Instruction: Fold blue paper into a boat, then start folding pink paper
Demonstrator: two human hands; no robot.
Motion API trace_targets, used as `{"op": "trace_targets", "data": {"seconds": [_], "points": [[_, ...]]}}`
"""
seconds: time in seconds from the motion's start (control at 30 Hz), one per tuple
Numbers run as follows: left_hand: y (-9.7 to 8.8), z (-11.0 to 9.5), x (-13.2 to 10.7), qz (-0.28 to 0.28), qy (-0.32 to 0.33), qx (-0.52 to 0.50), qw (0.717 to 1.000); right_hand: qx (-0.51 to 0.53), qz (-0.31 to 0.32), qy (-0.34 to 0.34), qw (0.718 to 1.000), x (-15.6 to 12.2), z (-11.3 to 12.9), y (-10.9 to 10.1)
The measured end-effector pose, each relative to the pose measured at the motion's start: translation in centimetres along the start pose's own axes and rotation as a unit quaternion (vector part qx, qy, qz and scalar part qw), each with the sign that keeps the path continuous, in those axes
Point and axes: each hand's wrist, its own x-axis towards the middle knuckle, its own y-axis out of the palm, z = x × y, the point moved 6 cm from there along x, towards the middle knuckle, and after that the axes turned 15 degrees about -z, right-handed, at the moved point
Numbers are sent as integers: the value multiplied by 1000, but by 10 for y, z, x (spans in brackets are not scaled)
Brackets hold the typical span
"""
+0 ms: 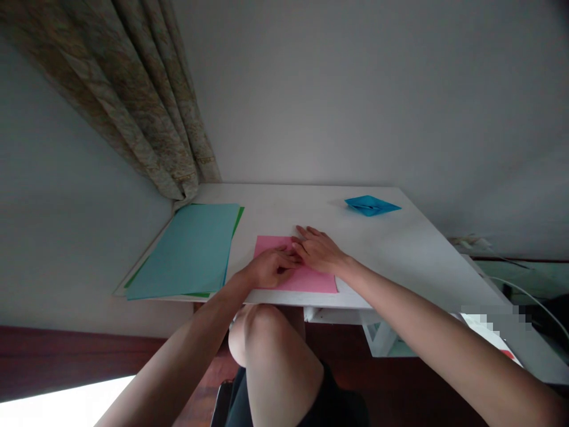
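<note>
Two hands pressing on a pink paper sheet at the near edge of a white table.

Head view: the pink paper (296,270) lies flat on the white table (400,249), close to its near edge. The left hand (269,268) rests on the sheet's near left part with fingers curled, fingertips pinched down onto the paper. The right hand (319,250) lies flat over the sheet's far right corner, fingers held together and stretched toward the far left, touching the left hand. To the left lies a stack of teal sheets (186,252) over green ones. Far right sits a folded blue paper piece (371,205). A patterned curtain (146,107) hangs at far left.
</note>
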Motion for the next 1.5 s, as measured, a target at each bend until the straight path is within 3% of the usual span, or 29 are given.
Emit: {"op": "trace_targets", "data": {"seconds": [0.27,0.4,0.67,0.8,0.97,1.1,1.2,1.5], "points": [[1,3,-1,-6,-15,25,1000,1,-3,8,1000,-14,2,-4],[2,7,-4,-11,-17,22,1000,19,-12,20,1000,-40,-5,-12],[1,13,-8,-20,-45,11,999,20,-85,-28,996,-110,-5,-36],[2,15,-9,-19,-39,10,999,54,-94,-3,994,-127,-13,-53],[4,17,-8,-23,-35,10,999,78,-123,46,988,-116,-21,-63],[4,16,-7,-19,-26,4,999,77,-87,-15,993,-103,2,-41],[5,15,-7,-12,-12,-1,1000,70,-57,-20,996,-93,14,-21],[3,11,-4,-17,-27,-17,999,86,21,5,996,-41,9,3]]}}
